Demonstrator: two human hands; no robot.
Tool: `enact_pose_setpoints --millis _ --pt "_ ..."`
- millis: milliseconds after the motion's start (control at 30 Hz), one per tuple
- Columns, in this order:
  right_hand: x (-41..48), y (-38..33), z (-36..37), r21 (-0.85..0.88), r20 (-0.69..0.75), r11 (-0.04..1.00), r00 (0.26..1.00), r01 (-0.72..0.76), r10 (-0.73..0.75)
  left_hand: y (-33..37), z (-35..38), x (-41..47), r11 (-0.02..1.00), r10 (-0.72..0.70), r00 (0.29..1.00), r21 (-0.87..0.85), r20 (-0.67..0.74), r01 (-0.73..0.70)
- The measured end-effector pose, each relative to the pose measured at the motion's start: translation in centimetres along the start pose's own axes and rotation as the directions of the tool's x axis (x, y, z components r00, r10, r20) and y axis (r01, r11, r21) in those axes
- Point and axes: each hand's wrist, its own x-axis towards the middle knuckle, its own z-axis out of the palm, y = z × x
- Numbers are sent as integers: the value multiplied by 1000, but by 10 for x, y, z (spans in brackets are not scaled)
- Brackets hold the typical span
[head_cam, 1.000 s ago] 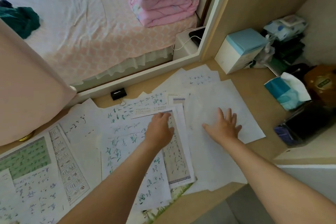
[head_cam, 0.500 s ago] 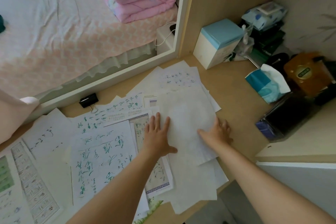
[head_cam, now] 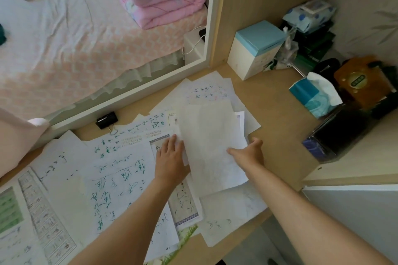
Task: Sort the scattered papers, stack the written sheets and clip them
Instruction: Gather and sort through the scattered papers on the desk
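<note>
1. White and mostly unmarked, the top sheet (head_cam: 209,146) was caught at its right edge by the right hand (head_cam: 247,154), thumb on top and fingers (head_cam: 257,143) curled just under, pinching it.
2. The left hand (head_cam: 172,159) lay flat at the sheet's left edge, fingers (head_cam: 172,142) straight and close together, pressing the paper beneath.
3. Doing this step well probably meant lifting one sheet only, checking both faces for writing, and holding the left palm down so the neighbouring papers did not slide.
4. The written sheets (head_cam: 120,170), inked green, were spread unstacked across the tabletop (head_cam: 277,131) to the left. The black clip (head_cam: 107,119) sat beyond them by the white frame (head_cam: 129,95), unused.
5. Farther right, a tissue box (head_cam: 305,92) stood open with one tissue (head_cam: 323,86) sticking out. A blue-topped box (head_cam: 256,49) was closed, its contents hidden, and what a dark tub (head_cam: 336,135) held could not be told.
</note>
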Motion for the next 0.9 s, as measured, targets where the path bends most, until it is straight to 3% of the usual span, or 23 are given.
enact_pose_setpoints --millis 100,167,200,267,300,333,433,500,600,667,733,833,900 --pt "-4 -4 -6 -46 19 999 1000 -17 18 4 -7 -2 997 32 999 -76 25 -30" --pt "-7 -4 -7 -94 15 994 998 59 -58 9 -15 -1 950 -24 999 -310 25 31" --pt "-11 -6 -8 -114 0 987 994 110 -110 13 -21 -1 852 -91 994 -512 64 111" --pt "-18 -9 -9 -146 -22 967 976 209 -215 23 -35 1 484 -187 959 -830 212 278" --pt "-22 -12 -9 -174 -32 950 962 261 -270 27 -42 3 329 -207 940 -885 273 330" --pt "-28 -15 -10 -213 -42 925 943 316 -332 30 -47 3 267 -216 931 -900 294 346" --pt "-44 -27 -9 -376 -104 801 838 465 -535 28 -57 1 384 -307 927 -862 218 330" --pt "-54 -39 -12 -545 -145 683 748 486 -648 18 -64 -7 489 -372 916 -807 149 330" --pt "-68 -57 -11 -503 -127 638 680 583 -722 -9 -77 -25 586 -418 905 -739 76 332" --pt "-78 -63 0 -351 -72 660 684 664 -726 -32 -84 -40 609 -449 892 -713 49 346" --pt "-89 -60 22 -316 104 664 721 677 -686 -60 -85 -59 612 -519 854 -682 36 400" --pt "-92 -40 62 -384 354 748 835 541 -421 -103 -72 -91 596 -621 782 -617 51 514" --pt "-94 -27 82 -419 340 808 896 415 -284 -126 -60 -110 574 -688 721 -550 77 607"
